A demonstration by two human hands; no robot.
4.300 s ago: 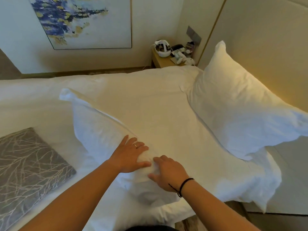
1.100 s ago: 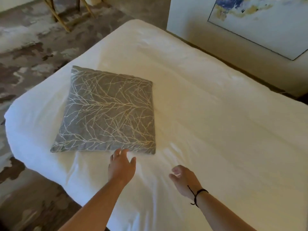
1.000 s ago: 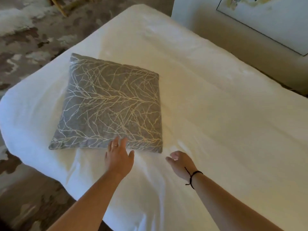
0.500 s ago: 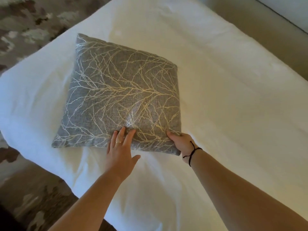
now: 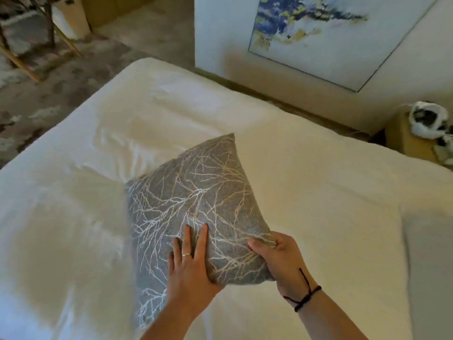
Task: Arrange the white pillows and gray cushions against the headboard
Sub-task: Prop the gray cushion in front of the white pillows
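Currently, the gray cushion (image 5: 196, 204) is raised off the white bed (image 5: 318, 192), tilted with one corner pointing away. The left hand (image 5: 190, 273) lies flat against its patterned face, thumb hooked under the near edge. The right hand (image 5: 282, 258) clasps the near right corner, thumb on top, fingers hidden beneath.

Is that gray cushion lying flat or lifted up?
Lifted and tilted: the gray cushion is held by the left hand and right hand, one corner pointing up.

White bed (image 5: 306, 192), rumpled cover, gray cushion (image 5: 196, 204)
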